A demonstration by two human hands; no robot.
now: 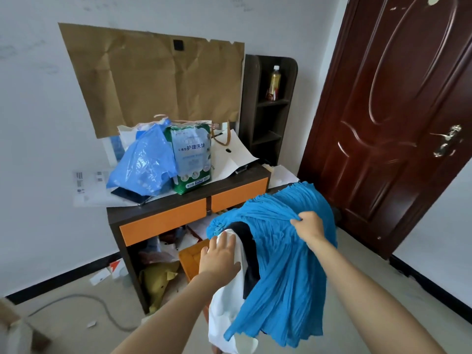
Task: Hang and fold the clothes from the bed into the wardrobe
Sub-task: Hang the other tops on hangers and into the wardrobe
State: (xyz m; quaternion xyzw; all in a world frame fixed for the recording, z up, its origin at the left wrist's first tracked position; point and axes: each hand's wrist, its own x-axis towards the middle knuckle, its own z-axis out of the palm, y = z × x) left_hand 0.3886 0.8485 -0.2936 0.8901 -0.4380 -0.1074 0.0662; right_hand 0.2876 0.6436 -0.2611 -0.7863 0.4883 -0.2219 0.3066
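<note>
A dark desk (143,213) with orange drawer fronts carries a blue plastic bag (143,164) and a green pack (190,159). Brown paper (153,80) hangs above. A bottle (273,84) stands on the shelf beside the dark red door (383,111).

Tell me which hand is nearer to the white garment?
Left. The left hand lies flat on the white garment; the right hand pinches the blue garment farther right.

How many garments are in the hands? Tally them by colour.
Blue pleated garment: 1
White garment: 1
Black garment: 1
Total: 3, gripped by the right hand, with the left hand flat against the white one.
</note>
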